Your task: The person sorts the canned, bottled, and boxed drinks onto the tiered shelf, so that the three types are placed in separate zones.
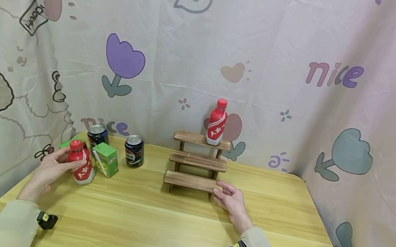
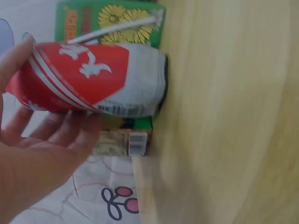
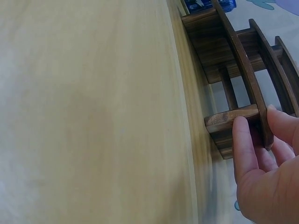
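Observation:
My left hand [image 1: 50, 169] grips a red-and-white bottle [image 1: 82, 169] with a red cap, fingers on one side and thumb on the other. The left wrist view shows this bottle [image 2: 88, 77] with its white base close over the tabletop, beside green drink cartons. At the middle of the table stands a three-step wooden display rack [image 1: 188, 180]. My right hand [image 1: 231, 200] pinches the right end of its lowest step; in the right wrist view the thumb lies on top of the board [image 3: 250, 79] and fingers reach beneath. A matching bottle [image 1: 217, 123] stands upright on the top step.
A green drink carton [image 1: 107, 160] with a straw stands just right of the held bottle, and another green carton [image 1: 77, 138] is partly hidden behind it. Two dark blue cans [image 1: 134, 151] stand nearby. A patterned curtain [image 1: 194, 53] hangs behind the wooden table [image 1: 149, 229].

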The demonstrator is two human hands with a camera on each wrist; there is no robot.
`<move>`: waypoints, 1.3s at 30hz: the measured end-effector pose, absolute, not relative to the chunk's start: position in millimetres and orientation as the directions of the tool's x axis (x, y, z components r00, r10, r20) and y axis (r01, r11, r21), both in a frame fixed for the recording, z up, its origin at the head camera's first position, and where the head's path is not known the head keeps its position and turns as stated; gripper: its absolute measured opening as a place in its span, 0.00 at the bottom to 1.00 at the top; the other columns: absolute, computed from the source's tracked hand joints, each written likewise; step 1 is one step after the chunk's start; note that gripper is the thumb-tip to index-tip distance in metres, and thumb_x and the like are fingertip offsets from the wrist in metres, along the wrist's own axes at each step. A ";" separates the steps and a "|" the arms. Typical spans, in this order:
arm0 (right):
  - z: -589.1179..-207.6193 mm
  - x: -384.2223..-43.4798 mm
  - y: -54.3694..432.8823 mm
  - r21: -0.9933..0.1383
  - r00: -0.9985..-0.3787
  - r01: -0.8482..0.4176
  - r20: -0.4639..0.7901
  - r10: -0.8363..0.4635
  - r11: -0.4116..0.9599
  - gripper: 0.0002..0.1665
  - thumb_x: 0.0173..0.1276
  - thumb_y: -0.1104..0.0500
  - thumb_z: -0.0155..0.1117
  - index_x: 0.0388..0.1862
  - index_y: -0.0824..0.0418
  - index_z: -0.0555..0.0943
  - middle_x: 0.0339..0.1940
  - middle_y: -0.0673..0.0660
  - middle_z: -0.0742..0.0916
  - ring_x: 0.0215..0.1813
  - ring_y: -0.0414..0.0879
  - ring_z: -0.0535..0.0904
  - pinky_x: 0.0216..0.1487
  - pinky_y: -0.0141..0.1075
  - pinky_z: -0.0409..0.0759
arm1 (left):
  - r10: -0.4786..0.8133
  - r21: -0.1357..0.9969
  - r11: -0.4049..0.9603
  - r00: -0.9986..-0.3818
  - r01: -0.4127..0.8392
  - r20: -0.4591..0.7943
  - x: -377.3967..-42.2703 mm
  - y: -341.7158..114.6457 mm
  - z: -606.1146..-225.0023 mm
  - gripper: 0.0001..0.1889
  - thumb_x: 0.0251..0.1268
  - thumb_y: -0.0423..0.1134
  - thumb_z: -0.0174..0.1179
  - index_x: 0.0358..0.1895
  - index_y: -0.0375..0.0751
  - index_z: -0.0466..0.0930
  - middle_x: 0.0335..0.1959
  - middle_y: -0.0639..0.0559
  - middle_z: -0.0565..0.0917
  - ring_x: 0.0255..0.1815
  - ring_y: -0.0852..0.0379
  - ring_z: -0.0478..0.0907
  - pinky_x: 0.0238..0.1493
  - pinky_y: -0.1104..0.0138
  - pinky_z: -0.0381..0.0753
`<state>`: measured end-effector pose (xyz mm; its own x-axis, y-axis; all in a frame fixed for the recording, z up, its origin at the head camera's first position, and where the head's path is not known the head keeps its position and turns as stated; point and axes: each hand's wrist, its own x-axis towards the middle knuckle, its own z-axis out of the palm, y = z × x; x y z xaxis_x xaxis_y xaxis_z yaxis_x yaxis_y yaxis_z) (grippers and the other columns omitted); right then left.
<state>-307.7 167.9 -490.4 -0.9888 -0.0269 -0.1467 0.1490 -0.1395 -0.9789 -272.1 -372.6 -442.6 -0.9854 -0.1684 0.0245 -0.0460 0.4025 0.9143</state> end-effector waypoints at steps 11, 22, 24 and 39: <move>-489.2 -307.5 169.4 -0.983 -0.990 0.136 -0.131 -0.042 -0.127 0.27 0.63 0.69 0.67 0.62 0.70 0.76 0.60 0.71 0.74 0.47 0.51 0.86 0.54 0.41 0.83 | -0.198 0.932 0.363 -0.976 0.009 0.087 -272.2 -372.5 -442.0 0.47 0.60 0.45 0.70 0.75 0.30 0.53 0.35 0.84 0.77 0.38 0.81 0.75 0.39 0.80 0.77; -488.8 -307.9 168.1 -0.977 -0.987 0.161 -0.157 -0.036 -0.143 0.27 0.61 0.71 0.68 0.61 0.68 0.77 0.52 0.65 0.78 0.45 0.49 0.86 0.54 0.42 0.83 | -0.225 0.926 0.375 -0.965 0.039 0.132 -271.0 -364.7 -432.5 0.45 0.61 0.47 0.69 0.75 0.31 0.55 0.35 0.85 0.77 0.38 0.83 0.75 0.37 0.81 0.78; -489.6 -307.9 167.5 -0.977 -0.987 0.160 -0.157 -0.033 -0.143 0.27 0.61 0.71 0.68 0.61 0.68 0.77 0.51 0.64 0.78 0.44 0.49 0.86 0.54 0.42 0.83 | -0.228 0.901 0.430 -0.958 0.063 0.175 -271.1 -361.9 -428.8 0.44 0.62 0.49 0.68 0.74 0.31 0.56 0.35 0.86 0.75 0.38 0.84 0.74 0.36 0.81 0.77; -490.5 -307.6 167.8 -0.979 -0.988 0.152 -0.149 -0.031 -0.133 0.27 0.63 0.69 0.67 0.62 0.68 0.77 0.55 0.66 0.78 0.47 0.50 0.86 0.54 0.41 0.82 | -0.137 0.876 0.468 -0.971 0.112 0.197 -280.3 -326.5 -401.4 0.44 0.67 0.52 0.62 0.76 0.32 0.52 0.44 0.70 0.78 0.42 0.80 0.73 0.40 0.78 0.80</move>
<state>-307.6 167.8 -490.5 -0.9884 -0.0314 -0.1486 0.1515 -0.1329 -0.9795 -280.3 -326.5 -401.4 -0.9708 -0.1367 0.1972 0.1121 0.4683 0.8764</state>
